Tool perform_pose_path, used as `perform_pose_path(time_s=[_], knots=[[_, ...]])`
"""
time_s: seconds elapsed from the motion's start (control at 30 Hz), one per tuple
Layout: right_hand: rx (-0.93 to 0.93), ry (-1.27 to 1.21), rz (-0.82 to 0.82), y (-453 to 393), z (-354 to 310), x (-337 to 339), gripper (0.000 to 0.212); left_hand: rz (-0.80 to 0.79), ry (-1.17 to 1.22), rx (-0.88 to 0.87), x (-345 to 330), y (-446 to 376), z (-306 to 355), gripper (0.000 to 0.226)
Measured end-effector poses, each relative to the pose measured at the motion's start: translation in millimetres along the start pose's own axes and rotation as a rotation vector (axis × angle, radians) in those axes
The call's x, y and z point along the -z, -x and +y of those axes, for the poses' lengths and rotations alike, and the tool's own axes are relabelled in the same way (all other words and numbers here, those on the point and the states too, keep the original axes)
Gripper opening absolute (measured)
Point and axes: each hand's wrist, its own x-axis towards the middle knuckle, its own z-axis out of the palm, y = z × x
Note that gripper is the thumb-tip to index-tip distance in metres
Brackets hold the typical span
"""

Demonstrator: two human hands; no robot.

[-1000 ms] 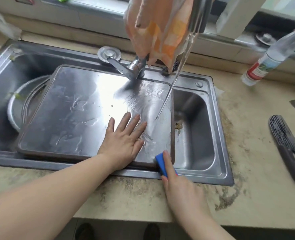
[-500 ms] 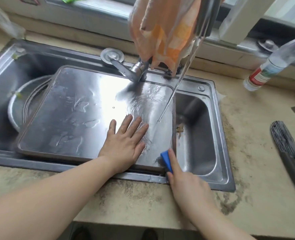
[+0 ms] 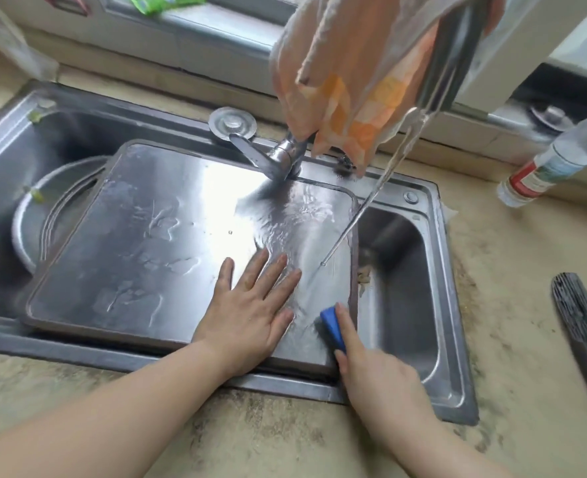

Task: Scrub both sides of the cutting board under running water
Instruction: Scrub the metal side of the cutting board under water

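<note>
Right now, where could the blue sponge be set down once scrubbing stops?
Bare counter in front of the sink, between the forearms, and between the sink and knife. Crowded: cutting board covers the left basin, under both hands: left, right.

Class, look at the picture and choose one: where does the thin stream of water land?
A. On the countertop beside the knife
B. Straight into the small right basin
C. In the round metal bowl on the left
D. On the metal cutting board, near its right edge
D: the stream of water slants down and ends on the cutting board, just ahead of the blue sponge held by the right hand.
</note>
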Motion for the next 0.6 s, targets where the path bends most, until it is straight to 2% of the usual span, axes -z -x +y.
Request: perform_pose_path(time_s=[0.1, 0.2, 0.27, 0.33, 0.43, 0.5, 0.6], knots=[[-0.072, 0.036, 0.173, -97.0, 7.7, 37.1, 0.065, 0.024, 0.001, -0.026, -2.7, -1.2, -1.2, 0.058], [-0.159, -0.008, 0.168, -165.5, -0.9, 70.4, 0.064, 0.03, 0.013, -0.014, -6.4, -1.2, -0.7, 0.057], [-0.198, -0.019, 0.147, -147.7, -6.3, 65.5, 0.068, -0.002, 0.031, 0.006, -3.7, -0.4, -0.1, 0.06], [-0.172, -0.042, 0.146, -82.8, -14.4, 34.5, 0.073, -0.023, 0.021, 0.026, -1.1, -0.4, 0.3, 0.063], [-0.062, -0.015, 0.039, 20.3, -33.0, -13.8, 0.081, -0.032, 0.007, 0.021, -0.4, -1.2, 1.2, 0.061], [-0.049, 0.032, 0.053, 24.1, -22.6, -16.2, 0.078, -0.025, 0.004, 0.011, -2.1, -0.7, 0.5, 0.061], [-0.134, 0.038, 0.154, -43.5, 4.2, 11.4, 0.067, -0.015, -0.005, -0.003, -8.4, -0.6, -1.5, 0.063]])
